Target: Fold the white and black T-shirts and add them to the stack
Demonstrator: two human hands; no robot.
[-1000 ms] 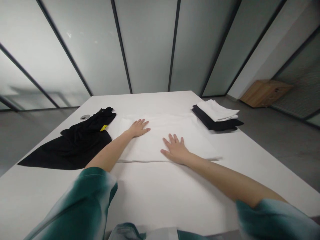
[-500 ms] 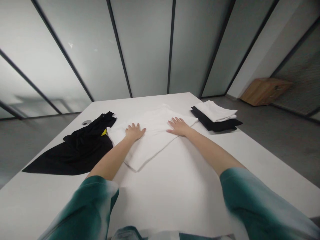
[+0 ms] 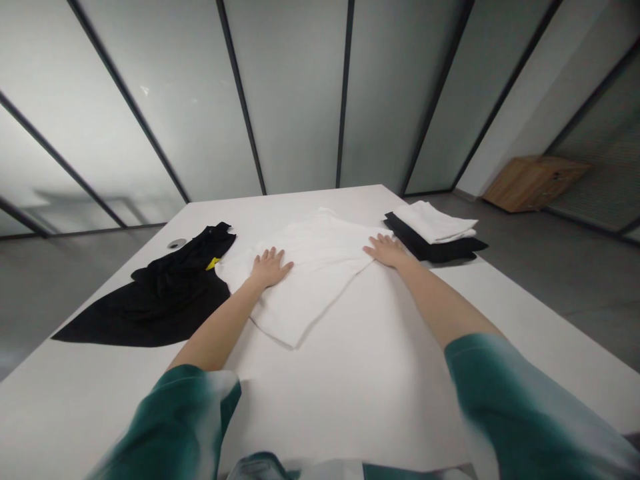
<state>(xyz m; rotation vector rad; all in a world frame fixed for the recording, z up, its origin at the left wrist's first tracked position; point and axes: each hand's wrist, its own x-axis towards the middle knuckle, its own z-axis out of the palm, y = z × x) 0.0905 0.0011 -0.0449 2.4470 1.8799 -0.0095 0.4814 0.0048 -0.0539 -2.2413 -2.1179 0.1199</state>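
Observation:
A white garment, seemingly a T-shirt (image 3: pixel 315 267), lies spread on the white table (image 3: pixel 350 400), one corner pointing towards me. My left hand (image 3: pixel 270 268) rests flat on its left part with the fingers spread. Out at the garment's right end, my right hand (image 3: pixel 386 251) also presses down, palm flat and fingers apart. Neither hand grips the cloth. Slight creases run across the fabric between the two hands.
Left of the garment lies a crumpled heap of black clothing (image 3: pixel 170 300) with a small yellow piece (image 3: pixel 213 263) beside it. Close to my right hand are a folded white cloth (image 3: pixel 433 221) and folded black cloth (image 3: pixel 435 251) beneath it. A round grommet (image 3: pixel 177 244) sits at the far left.
My right hand has slid to the right over the white garment towards its end. The garment's near corner has shifted slightly right. My left hand stays nearly in place.

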